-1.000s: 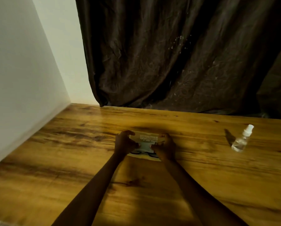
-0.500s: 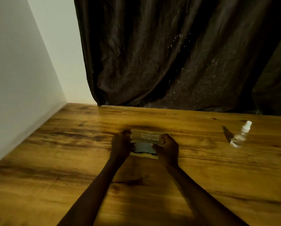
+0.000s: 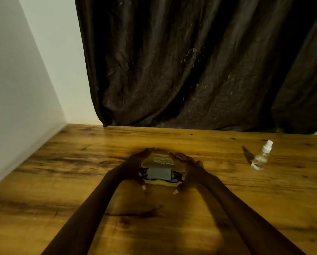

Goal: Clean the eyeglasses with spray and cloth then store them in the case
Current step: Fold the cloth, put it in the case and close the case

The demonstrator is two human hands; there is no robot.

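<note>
A tan eyeglass case lies open on the wooden table, its lid tilted up at the far side. Inside it a folded grey cloth lies on top of black-framed eyeglasses, which show only at the edges. My left hand cups the case's left end and my right hand cups its right end. On both hands the fingers reach to the lid's corners and the thumbs point toward me. A small clear spray bottle with a white cap stands to the right.
A dark brown curtain hangs behind the table's far edge. A white wall runs along the table's left side.
My hands have loosened from gripping the case and now stretch along its ends. The lid sits further back, so more of the grey cloth shows. The bottle has not moved.
</note>
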